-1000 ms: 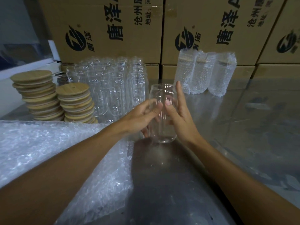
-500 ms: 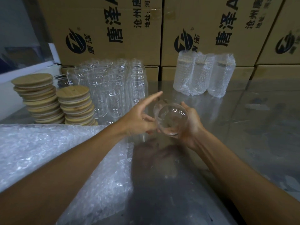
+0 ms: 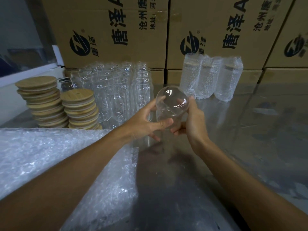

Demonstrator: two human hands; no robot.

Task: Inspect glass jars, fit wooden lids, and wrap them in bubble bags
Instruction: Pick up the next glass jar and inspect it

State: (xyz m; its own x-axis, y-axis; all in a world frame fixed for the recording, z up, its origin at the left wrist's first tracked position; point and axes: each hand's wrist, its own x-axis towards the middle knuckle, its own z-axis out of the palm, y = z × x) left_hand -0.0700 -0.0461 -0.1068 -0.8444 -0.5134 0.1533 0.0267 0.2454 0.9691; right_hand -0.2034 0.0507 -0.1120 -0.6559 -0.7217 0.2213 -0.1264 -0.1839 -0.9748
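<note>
Glass jar (image 3: 172, 104) held tilted above the steel table (image 3: 250, 130) — gripped by both hands.
It is clasped by the left hand (image 3: 146, 124) and right hand (image 3: 191, 120), fingers curled round it — just beside the bare jars (image 3: 116, 92).

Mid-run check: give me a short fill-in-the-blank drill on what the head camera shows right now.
1. Both hands hold one clear glass jar that has no ____ on it.
2. The wooden lids stand in ____ stacks at the left.
3. By the cardboard boxes, ____ wrapped jars stand in bubble bags.
4. The left hand and right hand hold the jar ____ the table.

Missing: lid; two; three; above
</note>
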